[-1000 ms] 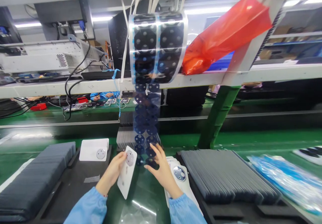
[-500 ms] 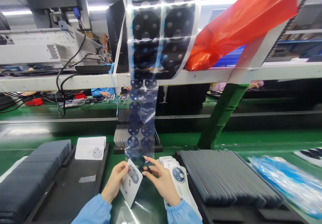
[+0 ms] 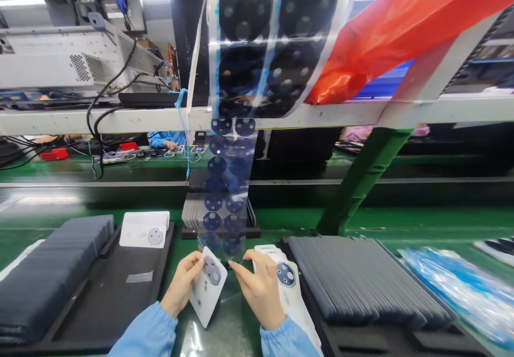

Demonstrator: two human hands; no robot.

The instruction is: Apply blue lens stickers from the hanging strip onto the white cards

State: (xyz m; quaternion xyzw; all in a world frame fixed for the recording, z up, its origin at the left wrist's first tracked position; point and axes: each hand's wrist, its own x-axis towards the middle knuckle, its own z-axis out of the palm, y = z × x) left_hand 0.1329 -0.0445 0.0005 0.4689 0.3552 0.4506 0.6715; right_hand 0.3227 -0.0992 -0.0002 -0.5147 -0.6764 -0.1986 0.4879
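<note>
**White Panel Held Up Beneath Hanging Strip of Dark Discs**

A person's left grip (image 3: pixel 182 282) pinches a thin white rounded-corner panel (image 3: pixel 205 301), tilted, with a grey, hole-dotted disc (image 3: pixel 212 272) near its top. Just beside it, the right grip (image 3: pixel 260 287) has thumb and forefinger drawn together; whether anything sits between them cannot be told. Right of the right grip and partly behind it, white panels (image 3: pixel 296 303) overlap, and farther right stands a long row of thin grey sheets (image 3: pixel 357 276). Left of the left grip, a flat black tray (image 3: pixel 108 293) bears another white panel (image 3: pixel 136 228). Above both grips, a clear plastic strip (image 3: pixel 214 202) of paired dark-blue discs runs down from a broad film roll (image 3: pixel 273 46). Well beyond the left grip, a co-worker's blue sleeve (image 3: pixel 161 138) shows over a green desk (image 3: pixel 287 220).
</note>
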